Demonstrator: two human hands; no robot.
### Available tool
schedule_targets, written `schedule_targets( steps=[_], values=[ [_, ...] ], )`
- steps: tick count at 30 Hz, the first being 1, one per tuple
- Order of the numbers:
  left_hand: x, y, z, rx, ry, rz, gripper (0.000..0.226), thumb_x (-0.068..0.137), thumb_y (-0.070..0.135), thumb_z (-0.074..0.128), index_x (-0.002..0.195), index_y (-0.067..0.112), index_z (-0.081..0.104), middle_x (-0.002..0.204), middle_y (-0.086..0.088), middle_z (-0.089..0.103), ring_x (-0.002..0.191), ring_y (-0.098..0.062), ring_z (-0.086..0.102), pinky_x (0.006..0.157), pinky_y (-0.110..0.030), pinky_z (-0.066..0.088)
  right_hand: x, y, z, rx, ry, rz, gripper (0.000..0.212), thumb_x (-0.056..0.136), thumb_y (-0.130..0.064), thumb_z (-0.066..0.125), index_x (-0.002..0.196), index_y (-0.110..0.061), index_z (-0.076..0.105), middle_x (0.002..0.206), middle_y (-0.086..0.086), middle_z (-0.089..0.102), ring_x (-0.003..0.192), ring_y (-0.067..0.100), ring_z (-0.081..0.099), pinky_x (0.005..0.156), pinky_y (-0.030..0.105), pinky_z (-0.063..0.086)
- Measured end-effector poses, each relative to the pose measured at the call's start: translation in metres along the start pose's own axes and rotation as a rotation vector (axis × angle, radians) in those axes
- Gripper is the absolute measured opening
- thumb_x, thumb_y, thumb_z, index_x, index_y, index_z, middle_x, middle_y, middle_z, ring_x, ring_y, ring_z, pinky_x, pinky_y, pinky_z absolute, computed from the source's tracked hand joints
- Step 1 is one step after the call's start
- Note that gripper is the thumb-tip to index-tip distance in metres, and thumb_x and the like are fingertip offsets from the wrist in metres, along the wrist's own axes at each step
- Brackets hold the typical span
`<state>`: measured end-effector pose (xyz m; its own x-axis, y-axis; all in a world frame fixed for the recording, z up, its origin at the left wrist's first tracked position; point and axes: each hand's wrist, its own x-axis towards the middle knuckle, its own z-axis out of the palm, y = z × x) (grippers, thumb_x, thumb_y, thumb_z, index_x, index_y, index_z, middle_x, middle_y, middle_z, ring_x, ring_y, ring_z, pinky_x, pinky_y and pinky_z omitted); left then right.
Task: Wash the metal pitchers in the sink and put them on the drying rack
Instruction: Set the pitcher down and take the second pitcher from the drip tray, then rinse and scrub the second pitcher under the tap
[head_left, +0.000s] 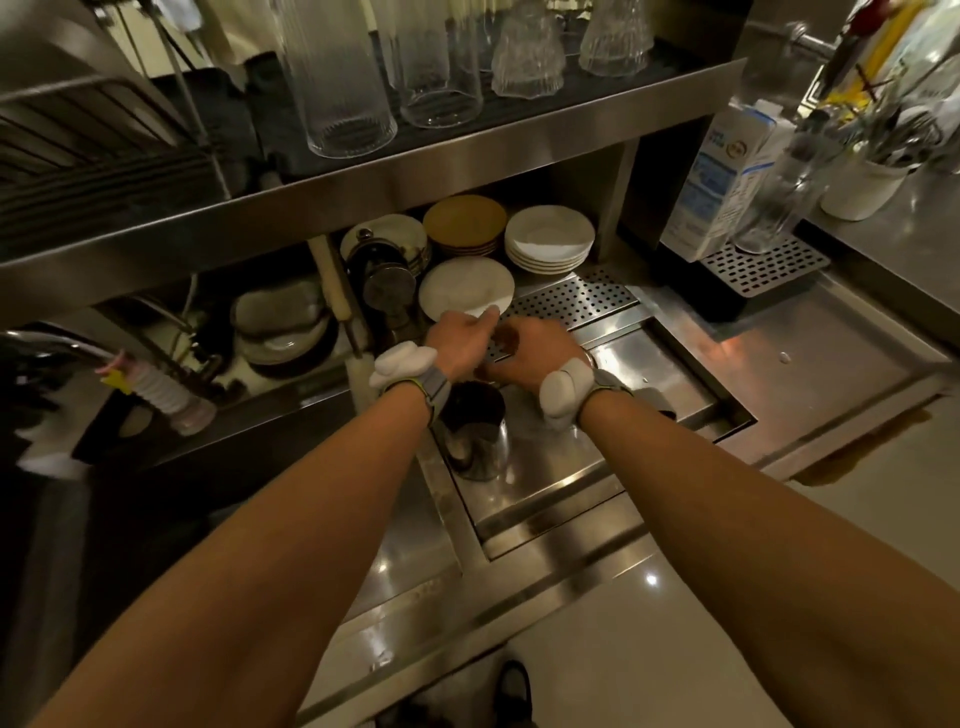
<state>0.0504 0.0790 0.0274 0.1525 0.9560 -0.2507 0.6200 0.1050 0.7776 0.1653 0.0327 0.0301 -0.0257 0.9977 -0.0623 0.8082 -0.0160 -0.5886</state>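
Metal pitcher (475, 434) is stood in sink (652, 366) beneath left hand (462, 338) (grip cannot be told), right hand (532, 356) curled round blurred dark item (506, 338); pitcher could be toppled if wrists are lowered carelessly.

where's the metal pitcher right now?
Head view, centre: the metal pitcher stands upright at the left edge of the recessed steel basin, close below the left hand.
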Motion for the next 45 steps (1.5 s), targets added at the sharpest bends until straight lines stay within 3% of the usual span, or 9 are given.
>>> schedule_targets(
  steps=[6,9,17,22,27,32,36,40,45],
  values=[
    [-0.015,-0.030,-0.014,0.092,0.041,-0.002,0.056,0.095,0.043,0.043,0.048,0.014,0.043,0.053,-0.002,0.048,0.058,-0.020,0.046,0.055,-0.030,0.029,-0.007,-0.014,0.040,-0.052,-0.183,-0.038,0.059,0.060,-0.050,0.080,0.109,-0.020,0.064,0.100,0.003,0.070,0.083,0.019,0.062,0.067,0.024,0.039],
    [-0.021,-0.047,-0.021,0.099,0.070,-0.041,0.054,0.095,0.045,0.042,0.049,0.017,0.045,0.054,-0.001,0.049,0.063,-0.022,0.050,0.060,-0.030,0.032,-0.007,-0.013,0.060,-0.117,-0.213,0.052,0.080,0.047,-0.057,0.081,0.113,-0.018,0.055,0.096,0.002,0.064,0.080,0.019,0.057,0.065,0.028,0.042],
    [-0.035,-0.067,-0.048,0.117,0.062,-0.066,0.042,0.095,0.040,0.044,0.092,0.007,0.070,0.099,-0.015,0.067,0.099,-0.030,0.061,0.077,-0.031,0.041,-0.001,-0.019,0.064,-0.198,-0.251,0.090,0.075,0.049,-0.038,0.084,0.107,-0.008,0.048,0.104,0.013,0.062,0.092,0.032,0.062,0.062,0.029,0.041],
    [-0.045,-0.062,-0.074,0.136,0.085,-0.050,0.033,0.095,0.019,0.046,0.124,0.011,0.061,0.131,-0.009,0.059,0.119,-0.027,0.054,0.092,-0.029,0.040,0.016,-0.060,0.046,-0.133,-0.150,-0.074,0.067,0.047,-0.041,0.084,0.098,-0.010,0.052,0.081,0.001,0.055,0.074,0.020,0.057,0.054,0.024,0.040],
    [-0.060,-0.087,-0.105,0.146,0.143,-0.071,0.040,0.092,0.013,0.048,0.132,0.016,0.052,0.132,-0.013,0.057,0.119,-0.031,0.054,0.095,-0.032,0.041,0.022,-0.103,0.064,-0.132,-0.219,-0.173,0.041,0.052,-0.030,0.086,0.071,-0.023,0.050,0.066,-0.007,0.052,0.072,0.016,0.061,0.054,0.020,0.038],
    [-0.084,-0.142,-0.126,0.144,0.167,-0.148,0.048,0.085,0.013,0.057,0.132,0.020,0.045,0.129,-0.008,0.058,0.117,-0.026,0.056,0.089,-0.025,0.039,0.017,-0.121,0.100,-0.119,-0.397,-0.233,0.073,0.053,-0.027,0.085,0.118,-0.016,0.053,0.112,0.008,0.060,0.101,0.026,0.059,0.073,0.025,0.042],
    [-0.103,-0.179,-0.143,0.228,0.055,-0.124,0.053,0.086,0.009,0.058,0.137,0.016,0.045,0.135,-0.009,0.054,0.122,-0.027,0.053,0.102,-0.031,0.039,0.013,-0.143,0.146,-0.151,-0.518,-0.263,0.080,0.056,-0.018,0.084,0.127,-0.011,0.047,0.119,0.010,0.059,0.107,0.026,0.058,0.077,0.028,0.047],
    [-0.112,-0.205,-0.153,0.292,0.008,-0.196,0.042,0.082,0.011,0.064,0.123,0.010,0.054,0.126,-0.012,0.059,0.115,-0.028,0.056,0.093,-0.032,0.043,0.012,-0.155,0.182,-0.136,-0.581,-0.274,0.089,0.056,-0.017,0.085,0.131,-0.008,0.039,0.118,0.009,0.058,0.106,0.026,0.059,0.074,0.026,0.045],
    [-0.118,-0.224,-0.175,0.429,-0.074,-0.259,0.034,0.082,0.016,0.067,0.114,0.006,0.061,0.119,-0.012,0.063,0.109,-0.028,0.060,0.086,-0.031,0.046,0.016,-0.168,0.211,-0.107,-0.615,-0.353,0.070,0.064,-0.024,0.081,0.123,-0.014,0.045,0.109,0.004,0.055,0.100,0.024,0.059,0.068,0.024,0.042]
  ],
)
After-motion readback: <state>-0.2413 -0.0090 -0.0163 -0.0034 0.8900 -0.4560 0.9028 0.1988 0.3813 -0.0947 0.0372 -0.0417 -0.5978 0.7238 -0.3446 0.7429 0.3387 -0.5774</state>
